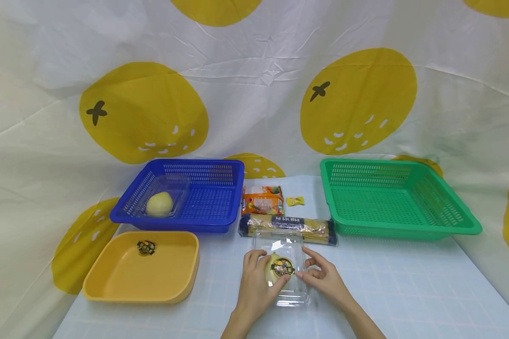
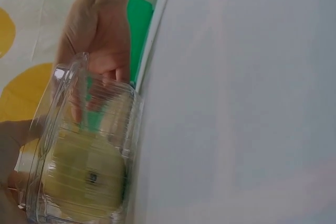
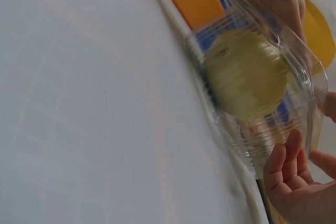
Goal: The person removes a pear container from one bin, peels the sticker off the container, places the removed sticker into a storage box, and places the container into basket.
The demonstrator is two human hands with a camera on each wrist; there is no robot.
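A clear plastic clamshell box (image 1: 299, 292) lies on the table in front of me, with a pale yellow-green pear-like fruit (image 2: 86, 174) inside. On its lid sits a round dark sticker (image 1: 282, 267) with a lettered band. My left hand (image 1: 254, 280) holds the box's left side, its thumb on the lid at the sticker's lower edge. From the right, my right hand (image 1: 324, 278) grips the box's edge, thumb at the sticker's right end and index finger on the lid's rim. In the right wrist view, its other fingers (image 3: 283, 166) curl against the box's side.
Behind the box lie a spaghetti pack (image 1: 290, 227), an orange snack packet (image 1: 263, 200) and a small yellow packet (image 1: 295, 201). A blue basket (image 1: 208, 202) holds another boxed fruit (image 1: 159, 204). A yellow tray (image 1: 140, 278) carries a similar sticker (image 1: 146, 247). A green basket (image 1: 377, 207) stands right.
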